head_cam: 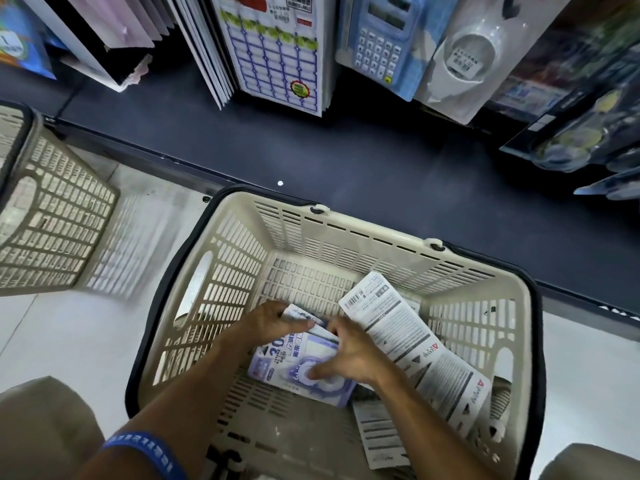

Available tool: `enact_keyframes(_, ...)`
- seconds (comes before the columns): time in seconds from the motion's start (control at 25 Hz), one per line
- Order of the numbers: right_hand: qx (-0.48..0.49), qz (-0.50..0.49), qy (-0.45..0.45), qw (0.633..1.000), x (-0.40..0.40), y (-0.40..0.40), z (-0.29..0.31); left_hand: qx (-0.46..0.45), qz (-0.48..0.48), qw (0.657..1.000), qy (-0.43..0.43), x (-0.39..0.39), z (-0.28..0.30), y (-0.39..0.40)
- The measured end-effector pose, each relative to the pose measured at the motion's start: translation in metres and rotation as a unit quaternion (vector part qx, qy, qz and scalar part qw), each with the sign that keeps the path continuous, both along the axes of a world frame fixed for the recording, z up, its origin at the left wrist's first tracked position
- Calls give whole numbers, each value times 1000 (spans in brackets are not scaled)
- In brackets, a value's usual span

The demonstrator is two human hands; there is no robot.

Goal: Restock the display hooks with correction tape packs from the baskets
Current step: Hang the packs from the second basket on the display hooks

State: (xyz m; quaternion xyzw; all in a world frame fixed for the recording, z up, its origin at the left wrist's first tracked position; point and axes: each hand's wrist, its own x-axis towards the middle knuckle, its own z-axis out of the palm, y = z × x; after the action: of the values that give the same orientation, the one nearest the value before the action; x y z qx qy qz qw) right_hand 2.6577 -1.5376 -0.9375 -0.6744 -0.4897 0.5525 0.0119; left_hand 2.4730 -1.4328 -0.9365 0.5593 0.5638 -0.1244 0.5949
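Note:
A beige slotted basket (346, 233) sits on the floor below me, against the dark shelf base. Inside lie several correction tape packs. My left hand (273, 323) grips the top edge of a small stack of purple-and-white packs (277, 365), face up in the middle of the basket. My right hand (349, 358) lies on the same stack, fingers spread across the tape wheel picture and thumb curled at the stack's upper edge. Other packs (408, 327) lie face down at the right, showing white backs with barcodes and text.
A second beige basket (52, 216) stands at the left on the pale floor. Above the dark shelf ledge (311, 150) hang label sheets (277, 57), a blue calculator pack (381, 43) and a white blister pack (464, 60). My knees show at both bottom corners.

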Motion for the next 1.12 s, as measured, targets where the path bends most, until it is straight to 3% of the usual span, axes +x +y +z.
enact_keyframes(0.08,-12,-51,60,997,3,3,6,-12,42,999,-32,5,6,3)
enact_keyframes(0.16,-35,-27,88,995,7,8,16,-3,57,997,-59,6,19,8)
enact_keyframes(0.28,-29,2,106,994,6,7,37,49,-14,991,-127,16,50,9)
enact_keyframes(0.48,114,-124,212,962,26,15,117,155,-50,970,-183,58,154,35)
enact_keyframes(0.64,246,-185,253,917,52,20,213,341,-217,909,-104,116,289,55)
enact_keyframes(0.72,292,-238,273,885,72,10,258,382,-178,890,-171,138,365,51)
enact_keyframes(0.84,350,-357,329,801,105,-8,325,465,48,824,-320,146,443,39)
enact_keyframes(0.88,372,-388,341,772,115,-12,348,426,111,821,-363,144,454,30)
enact_keyframes(0.92,393,-404,347,749,121,-15,371,338,130,843,-399,143,456,16)
enact_keyframes(1.0,429,-408,340,731,128,-23,408,141,86,873,-460,153,444,-15)
enact_keyframes(1.12,446,-411,315,730,131,-34,438,79,58,860,-502,174,432,-40)
